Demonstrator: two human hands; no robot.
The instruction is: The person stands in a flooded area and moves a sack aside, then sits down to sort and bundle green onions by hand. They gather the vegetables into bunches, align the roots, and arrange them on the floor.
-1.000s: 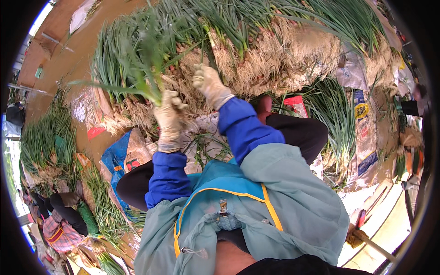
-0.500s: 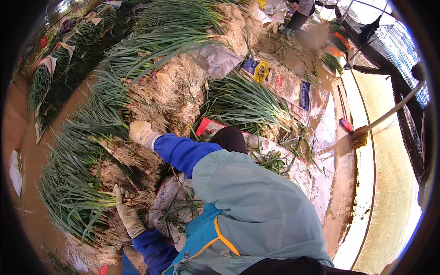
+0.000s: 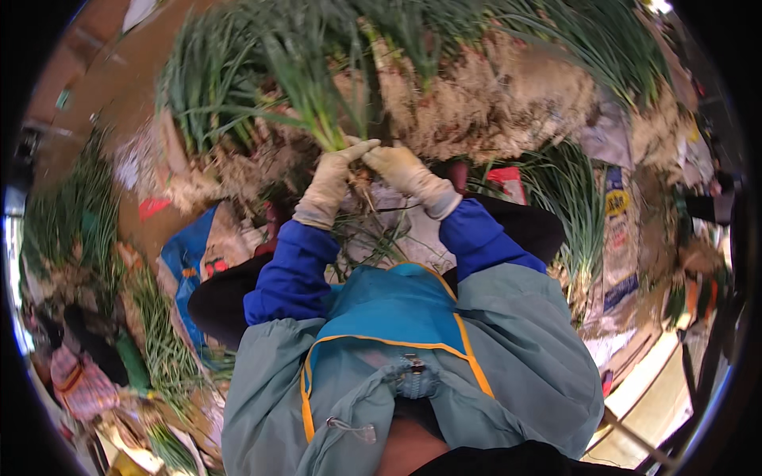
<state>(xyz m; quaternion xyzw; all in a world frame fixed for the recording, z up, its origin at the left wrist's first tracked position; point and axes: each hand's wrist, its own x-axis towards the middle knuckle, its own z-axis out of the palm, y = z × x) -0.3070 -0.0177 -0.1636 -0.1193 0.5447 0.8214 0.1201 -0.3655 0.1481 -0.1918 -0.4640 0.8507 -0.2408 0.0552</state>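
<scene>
My left hand (image 3: 327, 181), in a pale work glove, grips a small bunch of green onions (image 3: 319, 119) near its white base. The leaves point away from me, and thin roots (image 3: 363, 189) hang below the fingers. Meeting it from the other side, my right hand (image 3: 406, 173), gloved alike, is closed at the base of the same bunch; its fingertips are partly hidden. Just beyond both hands lies a long heap of green onions, its tan, matted roots (image 3: 476, 103) facing me.
Loose leaves lie on pale sacking (image 3: 417, 226) between my knees. At right is another onion pile (image 3: 567, 198) beside a printed sack (image 3: 617, 238). A blue sack (image 3: 186, 254) lies left, near more onions (image 3: 159, 317). Another person in a plaid garment (image 3: 79, 381) is at far left.
My view has turned toward the left. My right hand has come back from the heap to meet my left, which has lifted a bunch of green onions in front of me.
</scene>
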